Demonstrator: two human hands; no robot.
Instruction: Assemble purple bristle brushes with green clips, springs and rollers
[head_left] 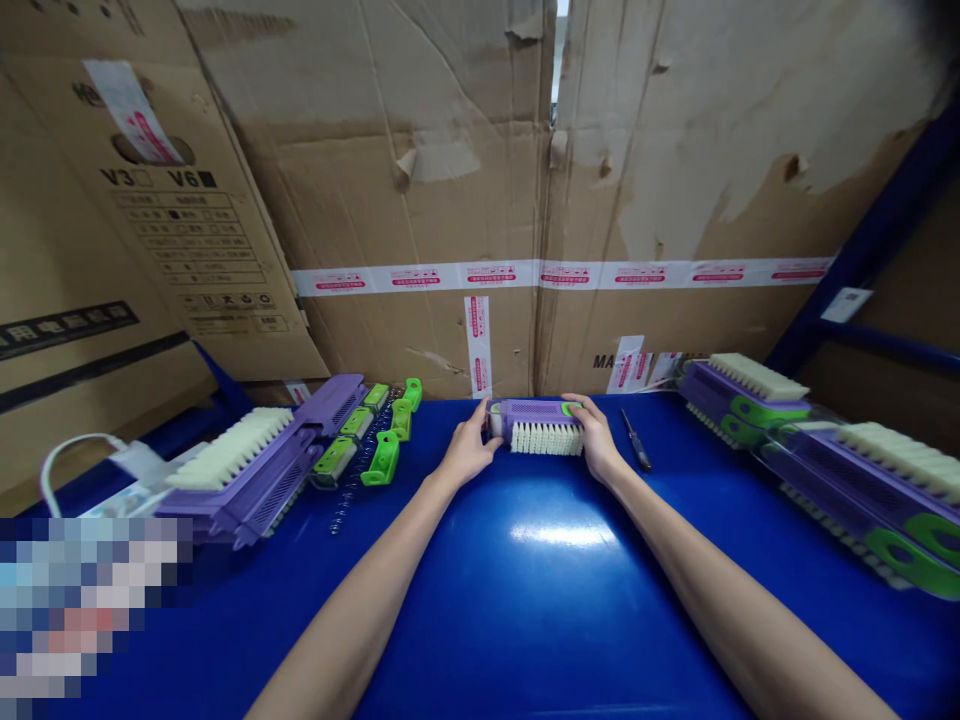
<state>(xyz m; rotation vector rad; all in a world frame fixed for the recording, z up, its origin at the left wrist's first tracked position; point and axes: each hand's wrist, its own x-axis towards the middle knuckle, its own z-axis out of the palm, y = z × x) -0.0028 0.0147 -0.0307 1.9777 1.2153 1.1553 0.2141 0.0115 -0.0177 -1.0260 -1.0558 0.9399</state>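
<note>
A purple brush (536, 411) with cream bristles facing me lies across the middle of the blue table (480, 600), close to the cardboard behind. My left hand (468, 442) closes round its left end, beside a pale end piece. Round the right end, by a green part, are the fingers of my right hand (595, 436). Just right of that hand lies a dark screwdriver (637, 443), touching nothing. The underside of the brush is hidden.
On the left are purple brush parts (244, 500), green end pieces (382, 460), small springs (341, 505) and a white plug with cable (139, 458). Stacked purple-green brushes (825, 465) stand at right. Cardboard (420, 200) walls the back; a blue metal post (862, 230) rises at right.
</note>
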